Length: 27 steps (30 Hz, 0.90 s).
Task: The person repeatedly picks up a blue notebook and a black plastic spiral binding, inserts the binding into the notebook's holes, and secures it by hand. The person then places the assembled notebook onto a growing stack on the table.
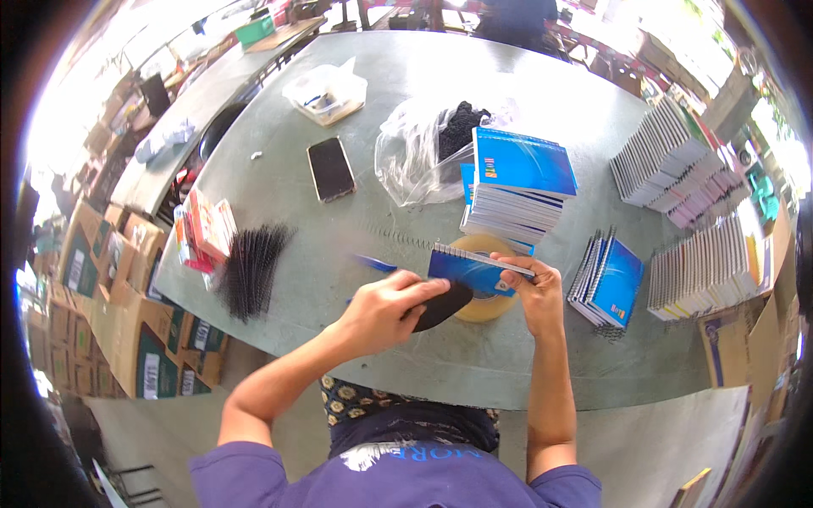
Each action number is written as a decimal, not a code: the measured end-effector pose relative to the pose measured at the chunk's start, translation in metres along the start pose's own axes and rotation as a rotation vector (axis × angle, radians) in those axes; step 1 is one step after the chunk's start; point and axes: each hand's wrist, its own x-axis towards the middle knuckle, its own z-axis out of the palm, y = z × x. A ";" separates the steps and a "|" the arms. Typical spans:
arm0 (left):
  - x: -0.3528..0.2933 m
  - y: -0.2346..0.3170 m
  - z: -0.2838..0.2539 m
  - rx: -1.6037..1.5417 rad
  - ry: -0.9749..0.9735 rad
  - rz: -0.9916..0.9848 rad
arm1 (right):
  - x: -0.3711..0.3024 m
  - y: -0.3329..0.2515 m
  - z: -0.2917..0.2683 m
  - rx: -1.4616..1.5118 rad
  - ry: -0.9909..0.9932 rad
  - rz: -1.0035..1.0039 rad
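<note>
My right hand (538,292) grips the right end of a blue spiral-bound notebook (474,268), held tilted above a roll of tan tape (484,306) on the grey table (406,364). My left hand (385,306) is closed around a dark flat piece (440,306) pressed against the notebook's lower edge. A blue pen-like object (373,263) lies blurred just left of the notebook. A loose wire spiral (398,234) rests on the table behind it.
A stack of blue notebooks (518,186) stands behind the tape, beside a clear bag of dark items (432,144). More notebooks (608,279) and grey stacks (673,161) sit right. A phone (330,168), black combs (252,267) and cartons (127,330) are left.
</note>
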 end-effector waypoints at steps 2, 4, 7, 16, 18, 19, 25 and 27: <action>0.016 0.013 -0.023 0.051 0.490 0.059 | -0.006 0.002 -0.001 0.010 0.012 -0.007; 0.020 0.004 -0.022 0.139 0.609 0.095 | -0.010 0.004 0.000 -0.017 -0.037 -0.021; 0.009 0.006 0.005 0.021 0.131 -0.020 | -0.012 0.000 0.005 -0.083 -0.044 -0.022; 0.026 0.010 0.007 -0.020 0.383 0.155 | -0.018 0.009 0.006 -0.054 -0.039 -0.088; 0.037 0.015 -0.003 -0.052 0.703 0.081 | -0.025 0.014 0.006 -0.002 -0.013 -0.045; 0.035 0.013 0.003 0.024 0.455 0.137 | -0.024 0.013 0.007 0.022 -0.022 -0.033; 0.046 0.026 -0.005 0.044 0.663 0.190 | -0.026 0.020 0.002 0.166 -0.050 -0.054; 0.035 0.026 0.013 -0.019 0.266 0.139 | -0.026 0.027 0.003 0.116 -0.033 -0.065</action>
